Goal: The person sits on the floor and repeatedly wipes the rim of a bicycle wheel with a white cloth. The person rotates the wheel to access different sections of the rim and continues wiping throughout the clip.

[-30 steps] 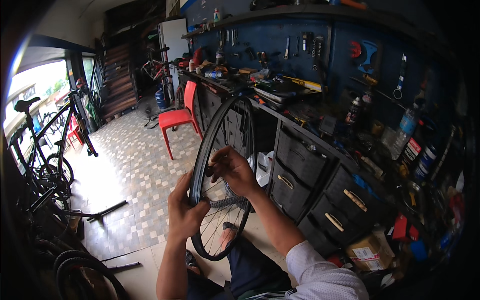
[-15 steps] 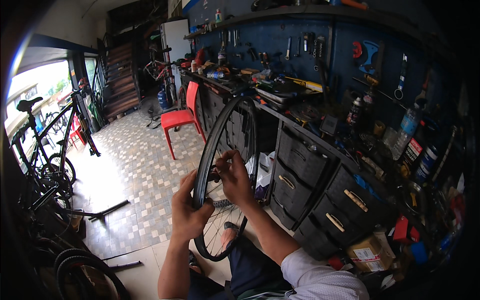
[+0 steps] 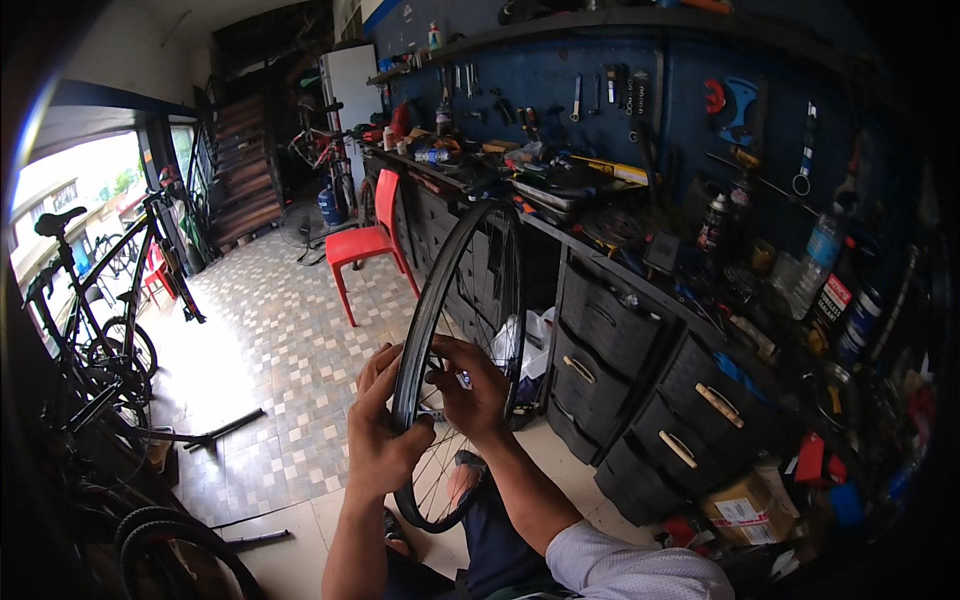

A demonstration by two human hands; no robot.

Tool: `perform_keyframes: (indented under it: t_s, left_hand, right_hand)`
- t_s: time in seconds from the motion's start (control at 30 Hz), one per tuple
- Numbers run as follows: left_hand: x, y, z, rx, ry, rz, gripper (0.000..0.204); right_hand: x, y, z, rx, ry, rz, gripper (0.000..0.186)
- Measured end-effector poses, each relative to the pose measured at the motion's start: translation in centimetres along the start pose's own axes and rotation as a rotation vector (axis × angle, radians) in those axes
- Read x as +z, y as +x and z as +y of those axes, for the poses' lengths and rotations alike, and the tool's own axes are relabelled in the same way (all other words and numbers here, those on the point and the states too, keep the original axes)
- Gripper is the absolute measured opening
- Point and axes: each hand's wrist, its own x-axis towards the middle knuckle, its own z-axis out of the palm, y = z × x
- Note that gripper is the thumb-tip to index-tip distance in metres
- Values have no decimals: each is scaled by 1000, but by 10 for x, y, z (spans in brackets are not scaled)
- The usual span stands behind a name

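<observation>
A bicycle wheel stands upright before me, its black rim facing me and thin spokes running behind it. My left hand is closed around the near left side of the rim, thumb on the rim's outer face and fingers behind it. On the spoke side, my right hand has its fingers curled and pinched close to the inner edge of the rim, near the left fingers. Whatever lies between the right fingertips is too small and too hidden to name.
A long cluttered workbench with black drawers runs along the right. A red chair stands ahead. At left are a black bicycle and loose tyres. A cardboard box sits low at right.
My right hand has lowered along the inside of the rim, and its raised fingers have curled in toward it. My left hand keeps its hold while the wheel shifts slightly.
</observation>
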Motion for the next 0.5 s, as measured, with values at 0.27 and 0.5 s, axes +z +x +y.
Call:
perform_keyframes:
  t_s: [0.27,0.5]
  left_hand:
    - [8,-4,2,-9,-33,0,75]
    - [10,-12,5,-105,-182,-13,63]
  right_hand:
    - [8,-5,9,204,223,118,26]
    - [-16,33,1,742,727,-220,39]
